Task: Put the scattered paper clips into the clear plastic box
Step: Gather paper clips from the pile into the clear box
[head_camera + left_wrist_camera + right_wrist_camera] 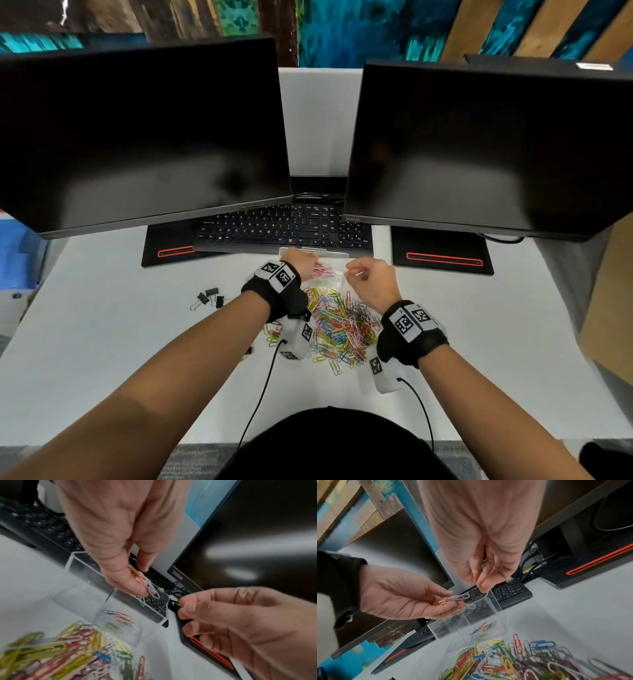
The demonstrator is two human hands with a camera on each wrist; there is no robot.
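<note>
A pile of coloured paper clips (339,325) (60,655) (513,662) lies on the white desk, just in front of the clear plastic box (335,279) (82,599) (488,615). A few clips (121,618) (485,626) lie on the box floor. My left hand (310,263) (145,582) (455,601) hovers over the box opening and pinches a small bunch of pale and pink clips (150,588) (460,597). My right hand (354,272) (181,605) (478,584) is at the box's right rim, thumb and fingertips pressed together on what looks like one thin pale clip.
A black keyboard (281,226) sits right behind the box, under two dark monitors (137,137) (496,147) on black bases with red stripes (443,258). Several black binder clips (209,298) lie left of the pile. Cables run from both wrist cameras to the desk's near edge.
</note>
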